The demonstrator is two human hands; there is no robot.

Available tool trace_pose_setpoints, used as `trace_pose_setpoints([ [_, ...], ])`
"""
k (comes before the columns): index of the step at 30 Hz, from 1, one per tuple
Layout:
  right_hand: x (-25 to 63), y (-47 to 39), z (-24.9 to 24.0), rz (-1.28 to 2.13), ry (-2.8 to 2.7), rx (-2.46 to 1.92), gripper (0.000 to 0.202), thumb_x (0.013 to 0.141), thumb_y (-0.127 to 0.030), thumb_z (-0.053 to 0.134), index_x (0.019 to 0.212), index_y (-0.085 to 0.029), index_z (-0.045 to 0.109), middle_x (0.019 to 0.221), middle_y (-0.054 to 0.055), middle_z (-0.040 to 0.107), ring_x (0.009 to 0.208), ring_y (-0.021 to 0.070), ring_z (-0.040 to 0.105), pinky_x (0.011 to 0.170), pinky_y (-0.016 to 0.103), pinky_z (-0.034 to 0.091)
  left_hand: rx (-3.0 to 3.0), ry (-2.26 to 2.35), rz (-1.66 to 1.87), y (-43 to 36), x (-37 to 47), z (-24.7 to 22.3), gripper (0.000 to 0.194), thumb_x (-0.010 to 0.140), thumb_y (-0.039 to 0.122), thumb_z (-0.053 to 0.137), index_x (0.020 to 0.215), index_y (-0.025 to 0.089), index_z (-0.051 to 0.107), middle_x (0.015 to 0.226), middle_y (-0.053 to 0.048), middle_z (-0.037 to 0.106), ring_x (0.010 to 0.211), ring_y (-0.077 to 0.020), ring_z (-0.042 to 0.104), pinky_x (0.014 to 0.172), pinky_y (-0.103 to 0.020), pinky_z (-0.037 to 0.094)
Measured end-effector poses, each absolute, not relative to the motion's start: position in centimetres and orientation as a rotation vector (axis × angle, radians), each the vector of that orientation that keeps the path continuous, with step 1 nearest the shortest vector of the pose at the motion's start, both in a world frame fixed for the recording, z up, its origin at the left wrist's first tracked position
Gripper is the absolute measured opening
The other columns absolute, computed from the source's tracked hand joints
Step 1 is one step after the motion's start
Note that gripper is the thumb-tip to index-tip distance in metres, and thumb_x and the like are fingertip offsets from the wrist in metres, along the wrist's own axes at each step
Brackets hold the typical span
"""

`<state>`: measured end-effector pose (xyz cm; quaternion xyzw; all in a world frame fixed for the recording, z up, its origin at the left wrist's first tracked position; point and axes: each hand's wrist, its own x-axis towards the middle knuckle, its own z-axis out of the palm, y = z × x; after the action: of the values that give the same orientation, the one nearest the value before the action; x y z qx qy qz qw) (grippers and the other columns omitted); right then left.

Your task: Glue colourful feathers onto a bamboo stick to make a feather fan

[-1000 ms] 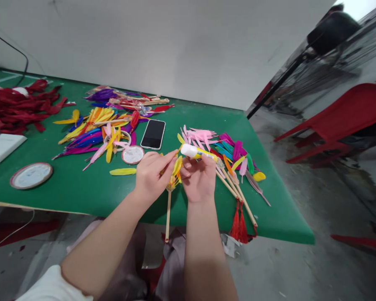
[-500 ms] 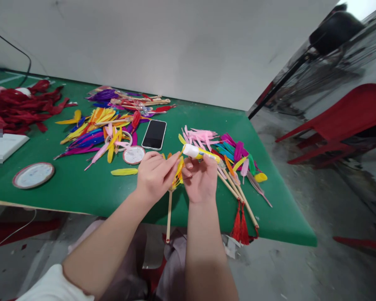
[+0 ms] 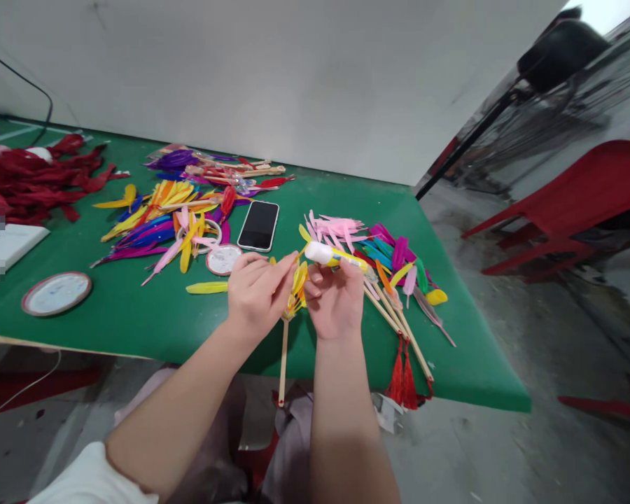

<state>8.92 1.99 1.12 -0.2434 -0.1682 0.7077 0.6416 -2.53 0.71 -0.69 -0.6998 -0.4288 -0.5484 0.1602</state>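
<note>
My left hand (image 3: pixel 256 297) pinches a small yellow feather (image 3: pixel 302 250) by its lower end. My right hand (image 3: pixel 336 297) is closed round a yellow glue tube (image 3: pixel 349 261), whose white end (image 3: pixel 318 253) points left, right beside the feather. Below and between the hands, a fan with yellow and orange feathers (image 3: pixel 297 290) lies on the green table, its wooden handle (image 3: pixel 283 360) reaching over the front edge. My left hand partly hides the fan's head. A loose yellow feather (image 3: pixel 206 288) lies left of my left hand.
A phone (image 3: pixel 259 226) lies behind my hands. Pink feathers (image 3: pixel 339 227) and handles with red tassels (image 3: pixel 408 374) are on the right. Colourful feathers (image 3: pixel 147 231), a tape roll (image 3: pixel 210 234), round lids (image 3: pixel 57 293) and dark red strips (image 3: pixel 36 178) are on the left. A red chair (image 3: pixel 593 189) stands right.
My left hand has moved slightly left with the yellow feather, drawing it a little away from the white end of the tube. My right hand has barely moved.
</note>
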Motion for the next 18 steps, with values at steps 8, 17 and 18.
trace_pose_setpoints([
  [8, 8.73, 1.87, 0.98, 1.636, -0.43, -0.557, 0.014, 0.065, -0.03, 0.057, 0.069, -0.019, 0.048, 0.05, -0.006, 0.051, 0.042, 0.0043, 0.045, 0.033, 0.011, 0.033, -1.991, -1.269, -1.562, 0.9, -2.44, -0.89, 0.021, 0.077, 0.014, 0.054, 0.096, 0.014, 0.063, 0.055, 0.001, 0.059, 0.051, -0.0091, 0.05, 0.069, -0.028, 0.045],
  [17, 8.59, 1.89, 0.99, 1.628, -0.425, -0.544, 0.012, 0.065, -0.028, 0.056, 0.068, -0.019, 0.049, 0.049, -0.006, 0.053, 0.042, 0.0042, 0.045, 0.033, 0.011, 0.034, -2.011, -1.202, -1.51, 0.8, -2.49, -0.97, 0.023, 0.075, 0.011, 0.056, 0.097, 0.012, 0.061, 0.054, 0.002, 0.058, 0.05, -0.0083, 0.047, 0.069, -0.027, 0.044],
  [18, 8.57, 1.89, 0.95, 1.624, -0.432, -0.545, 0.012, 0.065, -0.028, 0.056, 0.069, -0.019, 0.049, 0.049, -0.006, 0.053, 0.042, 0.0042, 0.045, 0.033, 0.011, 0.034, -2.008, -1.196, -1.495, 0.78, -2.49, -0.96, 0.023, 0.075, 0.011, 0.056, 0.097, 0.012, 0.061, 0.054, 0.002, 0.058, 0.05, -0.0082, 0.047, 0.07, -0.027, 0.043],
])
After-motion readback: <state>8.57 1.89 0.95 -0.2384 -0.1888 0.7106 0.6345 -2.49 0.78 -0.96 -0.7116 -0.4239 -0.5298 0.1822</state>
